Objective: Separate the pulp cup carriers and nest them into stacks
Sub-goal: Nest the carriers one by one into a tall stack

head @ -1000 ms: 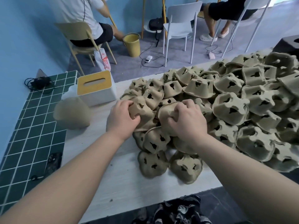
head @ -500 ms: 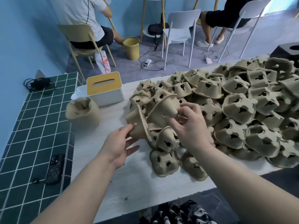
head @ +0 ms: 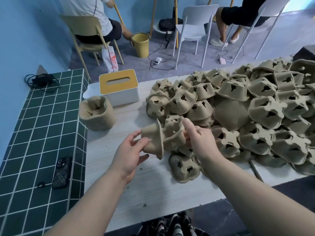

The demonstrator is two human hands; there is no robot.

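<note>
Roughly early | one nested stack [head: 97, 114] built by tissue box [head: 119, 86] | left hand [head: 131, 150] grips carrier [head: 152, 139], right hand [head: 199, 140] grips another [head: 173, 132] | big loose pile [head: 247, 109] unsorted

White wood-grain table [head: 153, 193]. On it: loose carrier pile [head: 255, 108] right, nested stack [head: 98, 114] left, tissue box [head: 120, 86] just behind stack. Adjoins green tiled counter [head: 34, 133] carrying phone [head: 62, 172].

two hands [head: 131, 151] [head: 202, 142], two held carriers [head: 153, 140] [head: 173, 132], one nested stack [head: 97, 114], one loose heap of carriers [head: 247, 113] too many to count, one tissue box [head: 119, 86], one phone [head: 62, 172], one yellow bucket [head: 140, 45], three chairs [head: 88, 29] [head: 194, 26] [head: 265, 16].
</note>
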